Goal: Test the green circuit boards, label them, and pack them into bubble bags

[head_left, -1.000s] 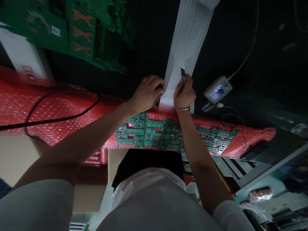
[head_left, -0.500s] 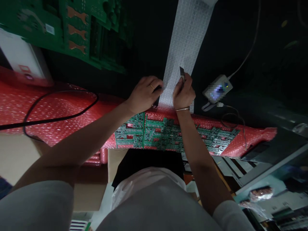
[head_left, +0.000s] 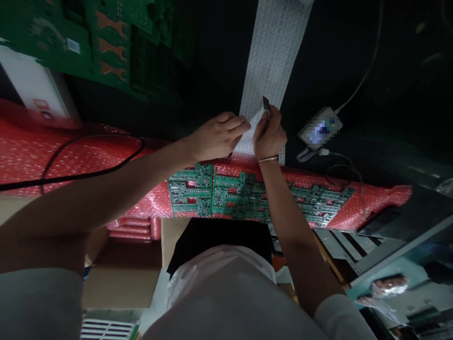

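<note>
Right hand (head_left: 270, 138) grips a flat blade (head_left: 266, 105) over a pale printed strip (head_left: 272, 52)

Below the table edge, a cardboard box (head_left: 120, 287) stands open; its inside is dark, with folds of red bubble wrap (head_left: 130, 230) at its mouth, and I cannot tell what lies deeper. At lower right, a clear plastic bag (head_left: 385, 308) sits near a coppery bundle (head_left: 389, 284) in shiny wrapping.

The two hands are just apart. The left hand (head_left: 220, 136) reaches in from the side, palm down, fingers bunched at the strip's left edge; whether it pinches anything cannot be told. The right hand is closed around the blade, thumb against it, the dark slanted tip pointing away from the body.

The strip runs lengthwise across the dark table (head_left: 219, 56), covered in rows of tiny printed cells, its near end meeting the red sheeting (head_left: 375, 200) that carries green circuit boards (head_left: 231, 193).
</note>
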Motion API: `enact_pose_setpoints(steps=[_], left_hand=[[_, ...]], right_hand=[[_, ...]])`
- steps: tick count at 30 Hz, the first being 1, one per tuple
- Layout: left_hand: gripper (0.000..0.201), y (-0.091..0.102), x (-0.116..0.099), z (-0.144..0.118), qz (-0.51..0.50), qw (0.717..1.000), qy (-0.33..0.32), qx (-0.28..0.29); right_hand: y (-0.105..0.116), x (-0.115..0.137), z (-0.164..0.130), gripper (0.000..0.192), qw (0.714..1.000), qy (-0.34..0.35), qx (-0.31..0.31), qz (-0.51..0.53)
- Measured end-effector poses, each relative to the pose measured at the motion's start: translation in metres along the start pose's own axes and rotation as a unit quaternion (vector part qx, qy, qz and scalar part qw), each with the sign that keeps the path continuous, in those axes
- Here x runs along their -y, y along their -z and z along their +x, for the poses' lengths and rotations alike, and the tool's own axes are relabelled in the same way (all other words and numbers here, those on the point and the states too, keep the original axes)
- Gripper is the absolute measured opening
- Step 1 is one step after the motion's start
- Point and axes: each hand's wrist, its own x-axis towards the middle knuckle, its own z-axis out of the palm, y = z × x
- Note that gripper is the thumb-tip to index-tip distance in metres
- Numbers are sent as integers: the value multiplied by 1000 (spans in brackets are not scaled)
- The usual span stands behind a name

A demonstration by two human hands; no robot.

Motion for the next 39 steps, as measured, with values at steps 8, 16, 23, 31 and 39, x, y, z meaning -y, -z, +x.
enact_pose_setpoints(steps=[8, 16, 23, 31, 39], left_hand=[[19, -4, 3, -25, -18, 989, 103, -109], [6, 7, -31, -32, -302, 874, 308, -224], [7, 16, -63, -28, -373, 817, 356, -257], [10, 17, -102, -19, -420, 794, 365, -246], [11, 1, -153, -5, -431, 800, 352, -222]], right_hand=[[-6, -2, -1, 56, 994, 37, -101, 15], [5, -5, 3, 53, 994, 28, -50, 92], [89, 25, -33, 32, 944, -22, 76, 320], [119, 36, -79, 30, 913, -102, 96, 384], [138, 1, -108, 27, 926, -90, 66, 360]])
